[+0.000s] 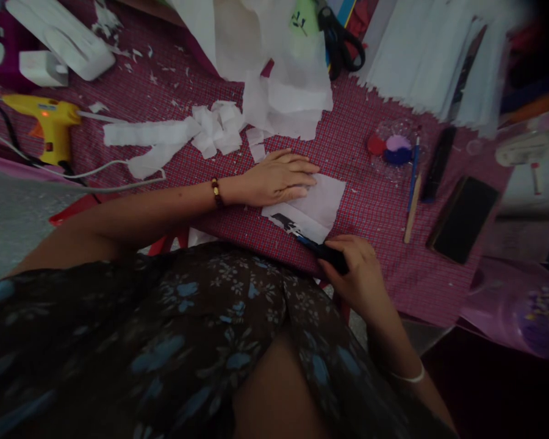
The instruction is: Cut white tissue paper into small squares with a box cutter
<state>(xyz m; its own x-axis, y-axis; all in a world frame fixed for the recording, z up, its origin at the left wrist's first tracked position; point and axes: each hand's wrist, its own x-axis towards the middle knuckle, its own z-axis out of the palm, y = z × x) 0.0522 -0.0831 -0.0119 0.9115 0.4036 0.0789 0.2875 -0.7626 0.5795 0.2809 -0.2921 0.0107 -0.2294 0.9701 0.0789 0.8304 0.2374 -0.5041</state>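
My left hand [279, 180] lies flat with its fingers stretched out, pressing on a folded white sheet [327, 201] near the table's front edge. Whether the sheet is paper or thin cloth I cannot tell. My right hand [354, 268] is closed around the black handle of a utility knife [318, 247]. Its dark blade points left, at the sheet's lower edge, just below my left hand; part of it seems to lie under or against the white material. Beyond my left hand sits a crumpled white bow-like strip [215, 128].
A yellow glue gun [55, 125] with its cord lies at left. Black-handled scissors [341, 42] rest at the back. To the right are a small clear dish [391, 149], a blue brush [413, 164], a wooden stick [412, 207], a dark phone [464, 219] and white sheets [421, 55].
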